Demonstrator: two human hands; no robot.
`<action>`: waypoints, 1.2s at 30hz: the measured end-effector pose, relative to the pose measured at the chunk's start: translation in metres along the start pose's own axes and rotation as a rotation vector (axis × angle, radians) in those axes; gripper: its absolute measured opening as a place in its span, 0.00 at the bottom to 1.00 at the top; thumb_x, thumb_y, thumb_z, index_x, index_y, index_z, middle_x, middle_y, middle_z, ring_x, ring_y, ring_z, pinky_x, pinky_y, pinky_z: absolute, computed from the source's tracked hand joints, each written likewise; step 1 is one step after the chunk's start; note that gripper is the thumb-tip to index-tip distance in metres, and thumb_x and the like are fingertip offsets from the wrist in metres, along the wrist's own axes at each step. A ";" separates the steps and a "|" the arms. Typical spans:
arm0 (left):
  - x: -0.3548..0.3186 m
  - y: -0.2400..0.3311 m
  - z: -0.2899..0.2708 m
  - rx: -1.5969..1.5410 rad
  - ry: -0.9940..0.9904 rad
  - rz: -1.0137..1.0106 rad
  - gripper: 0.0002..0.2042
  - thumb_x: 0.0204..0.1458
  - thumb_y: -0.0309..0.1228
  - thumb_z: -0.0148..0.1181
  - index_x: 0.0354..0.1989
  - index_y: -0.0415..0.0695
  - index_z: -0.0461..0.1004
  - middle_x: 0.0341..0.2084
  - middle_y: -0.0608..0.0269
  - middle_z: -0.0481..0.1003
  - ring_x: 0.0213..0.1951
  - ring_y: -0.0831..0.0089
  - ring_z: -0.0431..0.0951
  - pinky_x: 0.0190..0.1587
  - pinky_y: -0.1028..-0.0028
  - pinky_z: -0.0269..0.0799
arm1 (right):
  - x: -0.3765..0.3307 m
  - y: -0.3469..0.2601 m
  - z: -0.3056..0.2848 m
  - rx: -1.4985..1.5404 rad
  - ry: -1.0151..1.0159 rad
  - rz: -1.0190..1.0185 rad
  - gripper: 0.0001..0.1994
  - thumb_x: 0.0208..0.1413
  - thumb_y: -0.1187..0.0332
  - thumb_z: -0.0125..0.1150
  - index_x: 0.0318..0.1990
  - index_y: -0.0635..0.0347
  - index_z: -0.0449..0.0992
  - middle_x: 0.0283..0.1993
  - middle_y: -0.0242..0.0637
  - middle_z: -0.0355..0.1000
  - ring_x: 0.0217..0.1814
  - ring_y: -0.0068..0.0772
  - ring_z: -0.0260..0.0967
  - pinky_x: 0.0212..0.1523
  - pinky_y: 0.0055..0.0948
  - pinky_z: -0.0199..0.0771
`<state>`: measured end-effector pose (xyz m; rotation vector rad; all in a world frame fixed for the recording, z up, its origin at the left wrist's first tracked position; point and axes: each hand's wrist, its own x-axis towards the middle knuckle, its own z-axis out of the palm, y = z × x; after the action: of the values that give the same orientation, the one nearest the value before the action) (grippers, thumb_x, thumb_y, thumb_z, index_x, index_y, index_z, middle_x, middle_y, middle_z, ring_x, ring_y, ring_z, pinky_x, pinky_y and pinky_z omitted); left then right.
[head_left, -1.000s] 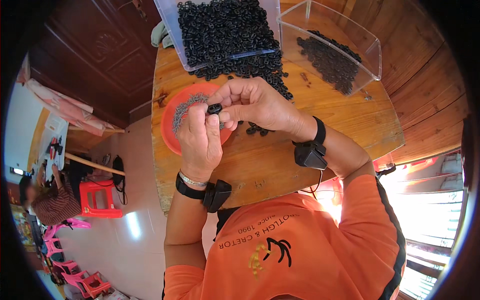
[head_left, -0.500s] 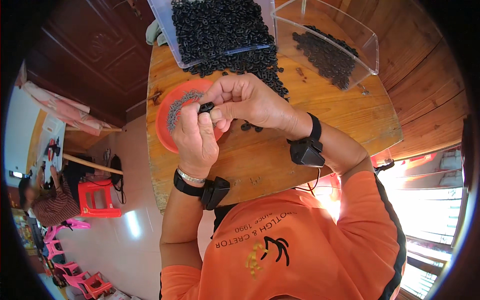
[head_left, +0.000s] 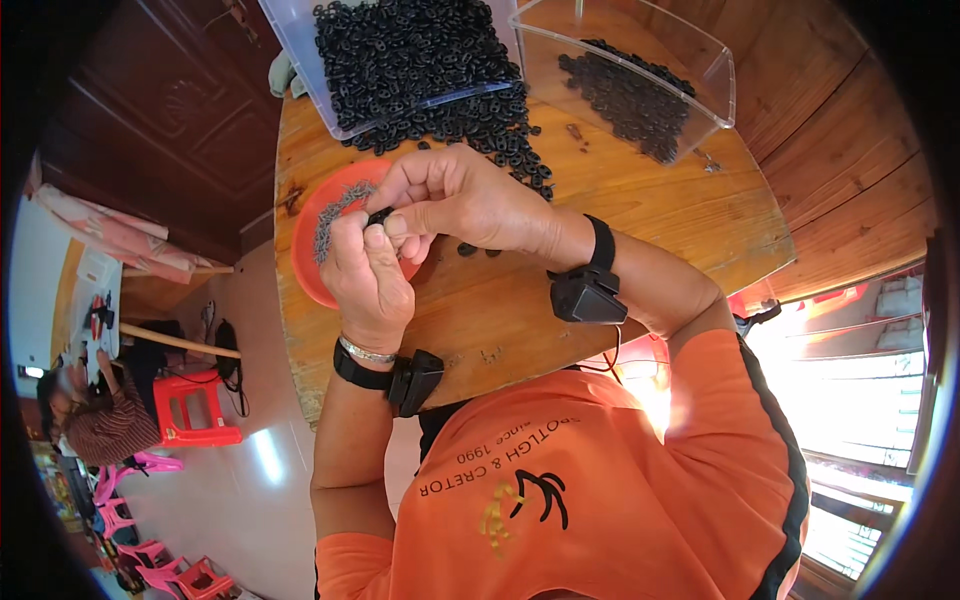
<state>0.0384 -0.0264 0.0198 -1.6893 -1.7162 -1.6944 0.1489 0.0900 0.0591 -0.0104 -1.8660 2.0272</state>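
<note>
Your left hand [head_left: 368, 285] and right hand [head_left: 470, 208] meet, fingertips of both pinched on one small black part [head_left: 379, 216], partly hidden, over the orange bowl [head_left: 306, 264]. Bowl holds grey pieces [head_left: 328, 222]. Farther out on the wooden table [head_left: 640, 210]: black pile [head_left: 420, 70] in and before a clear bin [head_left: 302, 78]; clear tray [head_left: 716, 104] to its right.
</note>
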 end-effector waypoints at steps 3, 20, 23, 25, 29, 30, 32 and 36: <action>0.001 -0.005 0.002 0.005 0.005 -0.011 0.07 0.59 0.28 0.43 0.37 0.36 0.65 0.20 0.61 0.70 0.21 0.71 0.71 0.25 0.73 0.66 | 0.004 0.001 -0.004 0.048 -0.030 0.014 0.09 0.55 0.75 0.57 0.43 0.67 0.73 0.32 0.33 0.74 0.30 0.18 0.72 0.33 0.17 0.74; 0.012 -0.020 -0.005 -0.010 -0.042 -0.230 0.07 0.55 0.27 0.51 0.29 0.37 0.71 0.17 0.62 0.68 0.19 0.76 0.67 0.23 0.76 0.62 | 0.005 -0.031 -0.113 -1.486 0.451 -0.267 0.09 0.47 0.67 0.62 0.35 0.58 0.78 0.30 0.38 0.75 0.30 0.31 0.73 0.32 0.28 0.72; 0.012 -0.025 -0.007 -0.035 -0.009 -0.275 0.06 0.55 0.27 0.51 0.29 0.37 0.71 0.16 0.62 0.67 0.18 0.78 0.65 0.22 0.76 0.61 | 0.012 -0.009 -0.100 -1.378 0.079 0.085 0.12 0.43 0.65 0.64 0.35 0.60 0.78 0.30 0.39 0.76 0.32 0.35 0.74 0.33 0.31 0.71; 0.012 -0.027 -0.008 -0.055 -0.006 -0.314 0.07 0.55 0.27 0.52 0.29 0.37 0.70 0.16 0.63 0.66 0.18 0.78 0.65 0.22 0.76 0.61 | 0.009 -0.004 -0.089 -1.218 -0.101 0.252 0.13 0.41 0.65 0.65 0.35 0.61 0.78 0.31 0.40 0.76 0.33 0.37 0.74 0.34 0.32 0.71; 0.012 -0.027 -0.007 -0.079 -0.032 -0.323 0.07 0.55 0.27 0.52 0.28 0.36 0.70 0.16 0.64 0.66 0.18 0.79 0.64 0.22 0.77 0.60 | 0.006 0.008 -0.072 -1.190 -0.315 0.220 0.13 0.38 0.67 0.65 0.33 0.63 0.77 0.30 0.41 0.75 0.34 0.42 0.73 0.34 0.35 0.71; 0.012 -0.026 -0.006 -0.087 -0.042 -0.323 0.07 0.55 0.27 0.51 0.28 0.36 0.70 0.16 0.64 0.66 0.18 0.80 0.64 0.22 0.77 0.60 | 0.006 0.014 -0.072 -1.251 -0.290 0.249 0.12 0.38 0.67 0.65 0.32 0.62 0.78 0.30 0.41 0.75 0.34 0.43 0.73 0.34 0.35 0.70; 0.012 -0.028 -0.007 -0.087 -0.045 -0.316 0.07 0.55 0.27 0.51 0.28 0.36 0.70 0.16 0.64 0.66 0.18 0.79 0.64 0.22 0.76 0.60 | 0.008 0.018 -0.075 -1.311 -0.268 0.276 0.11 0.38 0.68 0.64 0.32 0.61 0.78 0.29 0.41 0.74 0.34 0.43 0.72 0.33 0.36 0.70; 0.014 -0.025 -0.008 -0.111 -0.076 -0.376 0.07 0.55 0.27 0.51 0.28 0.36 0.70 0.16 0.63 0.66 0.19 0.78 0.64 0.23 0.76 0.60 | 0.009 0.020 -0.083 -1.413 -0.168 0.289 0.08 0.39 0.69 0.63 0.30 0.59 0.77 0.28 0.41 0.73 0.33 0.44 0.72 0.33 0.37 0.69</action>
<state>0.0105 -0.0175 0.0195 -1.5680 -2.1201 -1.9330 0.1567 0.1716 0.0327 -0.5018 -3.0820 0.4296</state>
